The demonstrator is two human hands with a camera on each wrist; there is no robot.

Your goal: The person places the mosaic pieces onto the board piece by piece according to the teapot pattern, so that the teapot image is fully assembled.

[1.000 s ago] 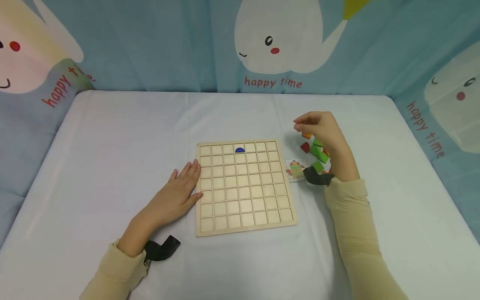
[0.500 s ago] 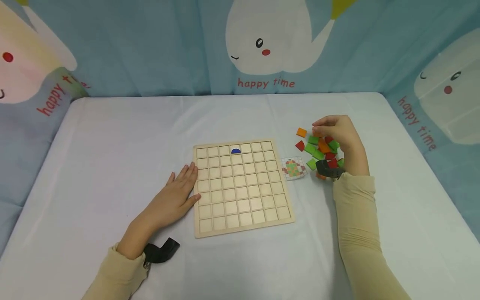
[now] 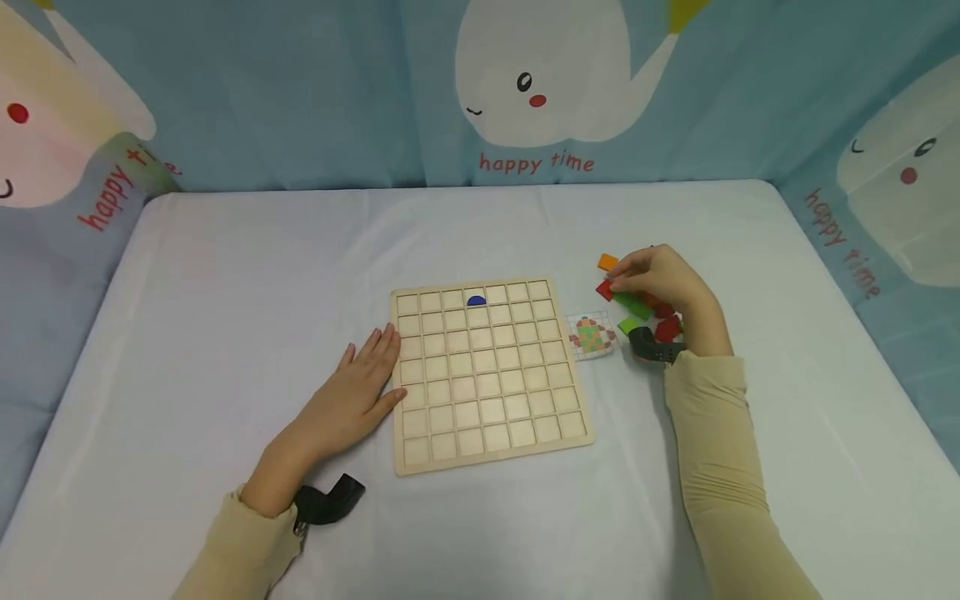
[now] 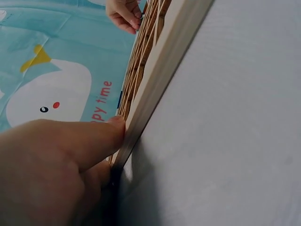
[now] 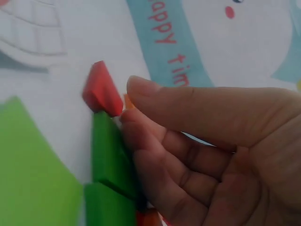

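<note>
My left hand rests at the left edge of a square wooden grid board, fingers straight. In the left wrist view its thumb presses against the board's rim. A blue half-round piece sits in a cell of the top row. My right hand is over the pile of pieces, fingers loosely bent. In the right wrist view, its thumb and fingertips are apart with nothing between them, right beside a red wedge piece. Green pieces lie under its fingers.
A small pattern card lies between the board and the pile. An orange square piece sits at the pile's far side, red pieces at its near side. Patterned blue cloth hangs behind the white table.
My right hand first shifted right across the pile, then came back left and lower, to the red wedge, which looks turned. My left hand stays at the board's edge.
</note>
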